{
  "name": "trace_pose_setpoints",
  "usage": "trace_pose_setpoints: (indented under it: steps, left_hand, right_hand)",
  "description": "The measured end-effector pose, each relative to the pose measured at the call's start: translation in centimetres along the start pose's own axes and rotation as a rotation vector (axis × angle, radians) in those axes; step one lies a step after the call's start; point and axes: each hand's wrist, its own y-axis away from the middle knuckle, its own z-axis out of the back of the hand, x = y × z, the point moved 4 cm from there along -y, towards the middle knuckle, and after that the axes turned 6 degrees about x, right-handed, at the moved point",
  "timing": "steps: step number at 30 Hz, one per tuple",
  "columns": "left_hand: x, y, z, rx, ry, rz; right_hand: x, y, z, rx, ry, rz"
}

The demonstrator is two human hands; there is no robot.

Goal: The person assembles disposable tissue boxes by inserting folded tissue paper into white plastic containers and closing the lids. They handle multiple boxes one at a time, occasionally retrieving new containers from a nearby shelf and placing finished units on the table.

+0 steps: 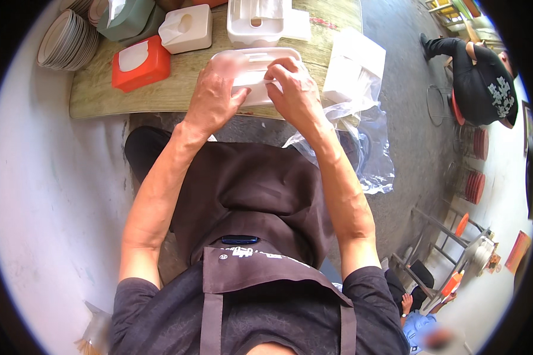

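A white plastic tissue box [256, 59] lies at the table's near edge, between my two hands. My left hand [216, 94] is wrapped round its left side, with the thumb along the near side. Over the right part of the box, my right hand [294, 92] has curled fingers, thumb and index finger pinched close together. What they pinch is white and too unclear to name. Just right of my right hand, a stack of white paper napkins [354, 65] lies at the table's right edge. A clear plastic bag [373, 157] hangs below the stack.
On the wooden table [95, 100] stand an orange-red tissue box [151, 76], a cream one [196, 39], a green one [142, 23], another white one [260, 40] and stacked plates [80, 44]. Seated people [485, 89] are at the right. Red stools [474, 186] stand along the wall.
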Motion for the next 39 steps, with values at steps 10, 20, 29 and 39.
trace_pose_setpoints:
  steps: [10, 20, 29, 39]
  left_hand:
    - [0.3, 0.0, 0.1, 0.105, -0.079, -0.032]
    - [0.5, -1.1, 0.1, 0.056, -0.074, -0.018]
    - [0.7, -1.6, 0.4, 0.090, -0.038, -0.009]
    - [1.1, -1.3, 0.4, 0.112, -0.023, -0.063]
  right_hand:
    - [-0.1, 0.3, 0.1, -0.049, 0.007, 0.039]
    - [0.0, -0.6, 0.1, -0.094, -0.038, -0.046]
    - [-0.3, -1.0, 0.2, -0.022, -0.064, -0.142]
    - [-0.5, -0.9, 0.0, -0.035, -0.144, -0.167]
